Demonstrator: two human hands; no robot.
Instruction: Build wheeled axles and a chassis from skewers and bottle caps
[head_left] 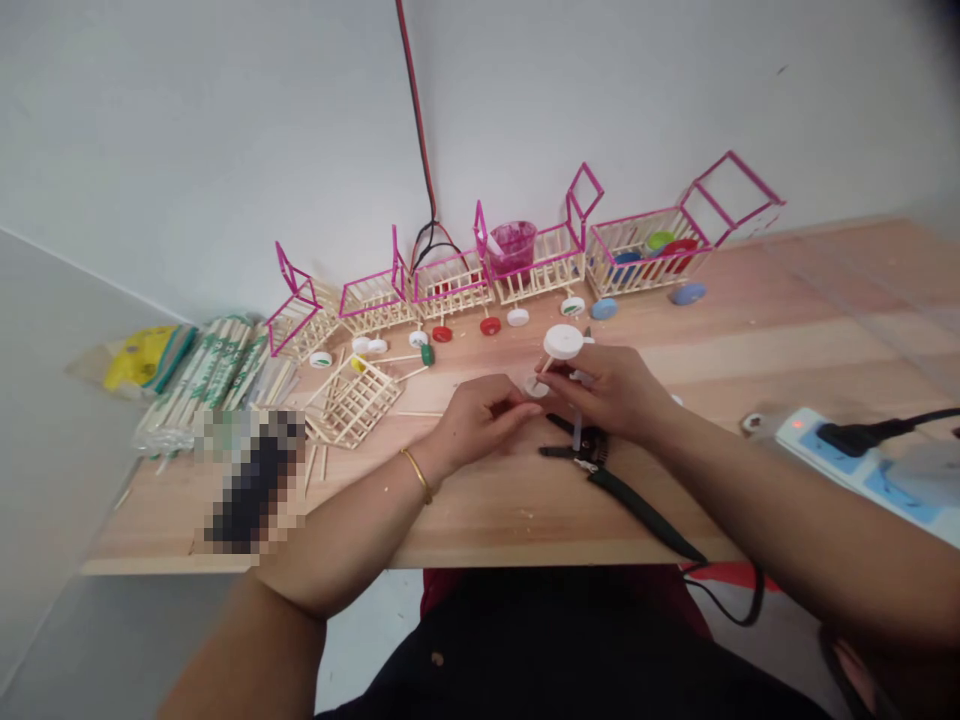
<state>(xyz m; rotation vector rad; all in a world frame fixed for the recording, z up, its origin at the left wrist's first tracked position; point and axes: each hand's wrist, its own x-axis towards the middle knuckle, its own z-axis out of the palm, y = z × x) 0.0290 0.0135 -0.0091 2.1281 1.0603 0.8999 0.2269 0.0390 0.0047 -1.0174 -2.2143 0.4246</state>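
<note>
My left hand [487, 415], with a gold bangle on its wrist, is closed, thumb and fingertips pinched at a small white cap [535, 386]. My right hand [619, 390] is closed on a short wooden stick [546, 366], with a larger white bottle cap [563, 342] at its upper end. The stick runs down toward the small cap; their exact join is partly hidden by fingers. Dark green-handled cutters [637, 508] lie below my right hand. Beside their jaws, a whitish translucent rod [577, 428] shows under that hand.
Several stick carts with pink rims [454, 290] and bottle-cap wheels line the wall. A pink cup [512, 248] sits in one. At left are an unpainted stick frame [356, 403], bagged sticks [206, 370] and a blurred dark object [259, 485]. A power strip [862, 465] lies right.
</note>
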